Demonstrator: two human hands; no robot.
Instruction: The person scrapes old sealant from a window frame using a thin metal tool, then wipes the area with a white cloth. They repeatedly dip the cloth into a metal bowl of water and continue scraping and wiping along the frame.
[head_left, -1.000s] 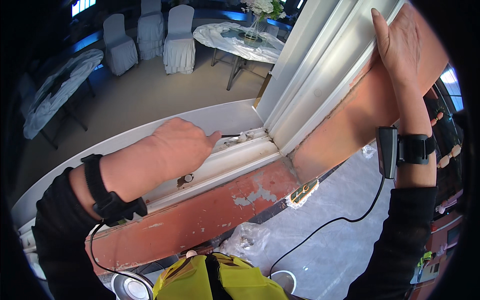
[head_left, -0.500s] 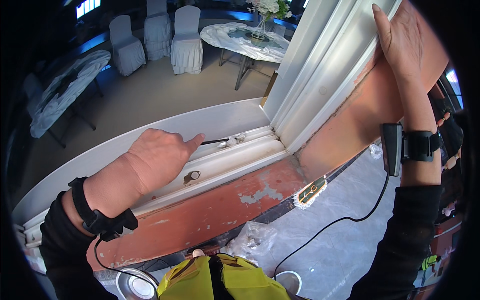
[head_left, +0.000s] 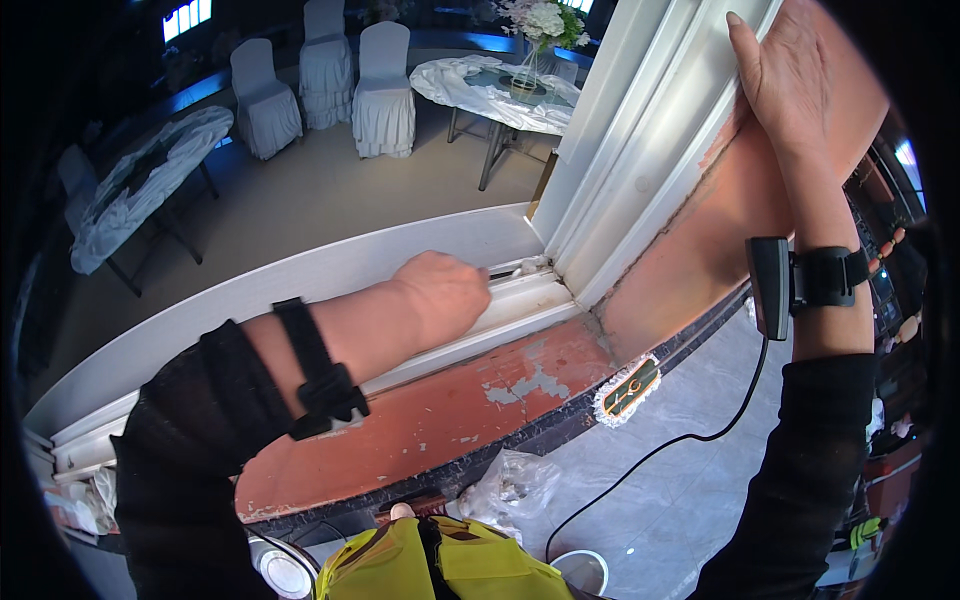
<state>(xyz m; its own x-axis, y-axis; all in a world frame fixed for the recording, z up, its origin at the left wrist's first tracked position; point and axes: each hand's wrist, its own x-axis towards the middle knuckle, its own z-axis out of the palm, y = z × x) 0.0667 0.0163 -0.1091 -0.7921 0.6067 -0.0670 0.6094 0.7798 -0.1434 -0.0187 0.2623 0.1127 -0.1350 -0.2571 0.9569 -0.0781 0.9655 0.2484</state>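
My left hand (head_left: 447, 297) is closed over the white window track (head_left: 520, 290), close to the frame's corner. A short length of a thin dark tool (head_left: 500, 271) shows beyond its fingers; the fist hides the rest. At the tool's tip a small whitish wad (head_left: 531, 266) lies in the groove of the track. My right hand (head_left: 792, 85) rests flat with fingers stretched against the reddish wall (head_left: 720, 215) beside the upright white frame (head_left: 650, 130), thumb out towards the frame. It holds nothing.
Below the track runs a reddish sill (head_left: 430, 440) with peeling paint. A fringed oval mat (head_left: 630, 391), a clear plastic bag (head_left: 515, 480) and a white bucket (head_left: 582, 570) are on the tiled floor. A black cable (head_left: 660, 441) hangs from my right wrist. Beyond stand draped tables (head_left: 450, 80) and chairs (head_left: 384, 100).
My left hand has moved right along the track towards the corner, and the white wad has shifted right with the tool. My right hand stays at the wall.
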